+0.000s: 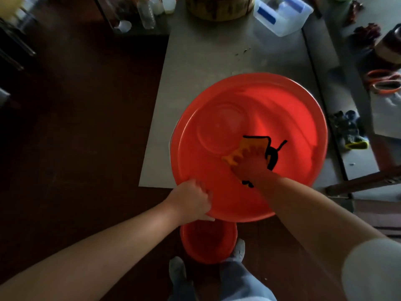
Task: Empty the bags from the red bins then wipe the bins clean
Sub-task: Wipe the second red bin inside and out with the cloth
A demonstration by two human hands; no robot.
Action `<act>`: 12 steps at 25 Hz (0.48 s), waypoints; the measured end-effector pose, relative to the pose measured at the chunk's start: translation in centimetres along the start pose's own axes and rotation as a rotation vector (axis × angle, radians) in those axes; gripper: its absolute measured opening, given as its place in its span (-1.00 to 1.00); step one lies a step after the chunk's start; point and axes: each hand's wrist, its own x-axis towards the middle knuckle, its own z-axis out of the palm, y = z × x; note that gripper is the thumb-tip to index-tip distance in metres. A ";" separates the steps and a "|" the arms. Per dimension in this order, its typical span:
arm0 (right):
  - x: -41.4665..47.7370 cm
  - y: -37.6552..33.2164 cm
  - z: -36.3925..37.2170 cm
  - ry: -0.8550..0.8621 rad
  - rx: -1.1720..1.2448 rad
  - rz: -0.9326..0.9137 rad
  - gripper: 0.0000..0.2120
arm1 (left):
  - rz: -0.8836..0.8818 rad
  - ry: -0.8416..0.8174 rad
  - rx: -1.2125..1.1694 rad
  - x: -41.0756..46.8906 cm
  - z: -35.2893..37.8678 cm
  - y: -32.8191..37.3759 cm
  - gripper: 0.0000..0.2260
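Head view. The red bin [271, 101], holding no bags, overhangs the near edge of the table [217, 57]. The left hand [191, 198] grips its near rim, fingers curled. The right hand [247, 168], fingers spread, presses a yellow cloth [253, 146] against the inner wall; the round base lies just beyond, leftward.

Smooth, glossy red plastic on the big red bin [271, 98], with the brightest sheen along the far inner wall. Inside it, soft orange-yellow cloth [251, 145], matt and creased, edged in black. Under the big red bin, dull grey worktop [206, 57], metal by the look, matt and faintly smudged. Below its near rim, smaller red bin [208, 246] in the same smooth plastic. Beyond the big red bin, rough-sided wooden block [219, 9] and translucent plastic tub [284, 20] with blue parts.
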 end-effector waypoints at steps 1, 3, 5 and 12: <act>0.4 -0.1 0.6 -0.021 -0.008 0.006 -0.46 | -0.033 -0.012 -0.033 0.2 -0.2 0.0 -0.34; 0.8 -1.2 1.0 -0.090 -0.039 -0.029 -0.45 | -0.053 -0.029 -0.066 0.2 -0.7 -0.1 -0.38; 0.7 -3.1 1.3 -0.167 -0.017 -0.103 -0.58 | -0.006 -0.023 -0.056 0.2 -1.1 -0.3 -0.41; 0.6 -3.7 2.1 -0.245 0.016 -0.160 -0.27 | -0.020 -0.097 -0.082 -0.1 -2.1 -0.1 -0.39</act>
